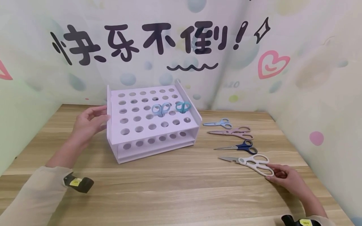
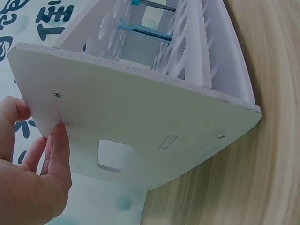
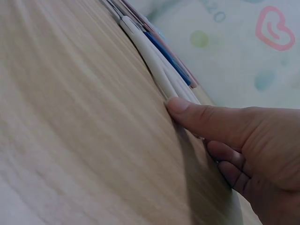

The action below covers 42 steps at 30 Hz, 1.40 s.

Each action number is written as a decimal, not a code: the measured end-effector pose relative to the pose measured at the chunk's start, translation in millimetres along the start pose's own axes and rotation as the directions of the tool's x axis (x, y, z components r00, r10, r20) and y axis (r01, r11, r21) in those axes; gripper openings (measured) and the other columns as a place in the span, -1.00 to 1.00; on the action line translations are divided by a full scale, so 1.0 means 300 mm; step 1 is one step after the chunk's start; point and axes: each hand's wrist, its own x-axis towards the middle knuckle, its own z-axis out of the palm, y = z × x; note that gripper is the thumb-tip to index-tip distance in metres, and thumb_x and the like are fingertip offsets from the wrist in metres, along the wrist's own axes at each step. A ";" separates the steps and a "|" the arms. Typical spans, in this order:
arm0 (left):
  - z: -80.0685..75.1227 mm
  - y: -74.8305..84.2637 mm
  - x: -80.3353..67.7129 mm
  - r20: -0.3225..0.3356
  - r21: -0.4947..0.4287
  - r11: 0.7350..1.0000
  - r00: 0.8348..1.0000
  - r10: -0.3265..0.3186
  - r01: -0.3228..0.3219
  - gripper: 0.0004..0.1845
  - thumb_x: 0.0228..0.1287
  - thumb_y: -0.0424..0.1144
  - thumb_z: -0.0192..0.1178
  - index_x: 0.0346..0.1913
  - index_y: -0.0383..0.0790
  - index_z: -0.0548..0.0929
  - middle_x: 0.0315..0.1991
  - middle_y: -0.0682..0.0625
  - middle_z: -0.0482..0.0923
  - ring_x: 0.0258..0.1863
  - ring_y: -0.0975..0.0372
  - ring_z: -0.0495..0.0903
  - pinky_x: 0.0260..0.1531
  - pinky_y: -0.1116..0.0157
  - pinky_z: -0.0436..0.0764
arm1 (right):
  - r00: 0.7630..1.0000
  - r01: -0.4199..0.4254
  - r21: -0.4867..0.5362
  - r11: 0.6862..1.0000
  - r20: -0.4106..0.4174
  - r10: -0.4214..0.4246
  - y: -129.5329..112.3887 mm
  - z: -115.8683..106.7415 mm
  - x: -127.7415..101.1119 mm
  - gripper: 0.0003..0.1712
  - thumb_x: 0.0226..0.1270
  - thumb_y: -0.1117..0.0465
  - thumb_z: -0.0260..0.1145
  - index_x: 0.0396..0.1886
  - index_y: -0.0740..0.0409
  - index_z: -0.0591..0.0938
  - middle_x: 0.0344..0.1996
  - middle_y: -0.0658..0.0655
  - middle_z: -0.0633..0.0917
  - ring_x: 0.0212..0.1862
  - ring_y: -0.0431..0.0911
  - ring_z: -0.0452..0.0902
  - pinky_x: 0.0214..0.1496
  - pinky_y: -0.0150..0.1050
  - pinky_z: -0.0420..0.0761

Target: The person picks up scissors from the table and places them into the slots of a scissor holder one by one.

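Note:
A white rack (image 1: 133, 135) with rows of round holes stands on the table. Two pairs of scissors, one with light blue handles (image 1: 157, 110) and one with teal handles (image 1: 183, 106), sit upright in its holes. My left hand (image 1: 88, 124) holds the top edge of the rack's left side panel (image 2: 140, 112), thumb at the edge, fingers against the outer face. White-handled scissors (image 1: 252, 161) lie flat at the front of a row on the right. My right hand (image 3: 248, 145) pinches their handle end, thumb on top; its other fingertips are partly hidden.
Behind the white scissors lie navy-handled scissors (image 1: 245, 147), pink scissors (image 1: 238, 132) and light blue scissors (image 1: 223, 123), tips to the left. A printed curtain (image 1: 158, 72) hangs behind the wooden table (image 1: 169, 194).

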 end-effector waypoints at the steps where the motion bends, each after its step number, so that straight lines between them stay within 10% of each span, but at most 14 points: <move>1: 0.000 0.001 0.000 -0.001 0.003 1.000 1.000 -0.001 0.001 -0.68 0.16 -0.29 0.26 -0.02 -0.07 0.48 -0.12 0.02 0.35 -0.23 0.35 0.46 -0.30 0.52 0.62 | 1.000 -0.002 -0.002 1.000 0.000 0.002 0.000 0.000 0.001 -0.50 -0.03 0.29 0.46 -0.08 0.45 0.56 -0.45 0.02 0.60 -0.44 -0.36 0.47 -0.45 -0.50 0.54; 31: -0.004 0.016 0.004 -0.001 0.007 1.000 1.000 0.003 -0.003 -0.66 0.15 -0.30 0.26 -0.01 -0.12 0.47 -0.13 0.03 0.36 -0.28 0.39 0.50 -0.31 0.51 0.63 | 0.987 -0.060 0.133 0.989 0.155 0.039 0.001 -0.079 0.044 -0.52 0.00 0.38 0.42 -0.12 0.60 0.50 -0.41 0.14 0.68 -0.40 -0.32 0.57 -0.42 -0.45 0.63; 42: -0.004 0.005 0.001 0.009 0.056 0.998 1.000 -0.001 0.001 -0.66 0.18 -0.29 0.24 0.01 -0.10 0.45 -0.12 0.03 0.33 -0.24 0.37 0.47 -0.28 0.51 0.62 | 0.961 -0.201 0.240 0.950 0.236 0.144 -0.039 -0.114 0.028 -0.51 0.16 0.29 0.33 0.02 0.51 0.46 -0.36 0.01 0.68 -0.31 -0.29 0.57 -0.33 -0.42 0.60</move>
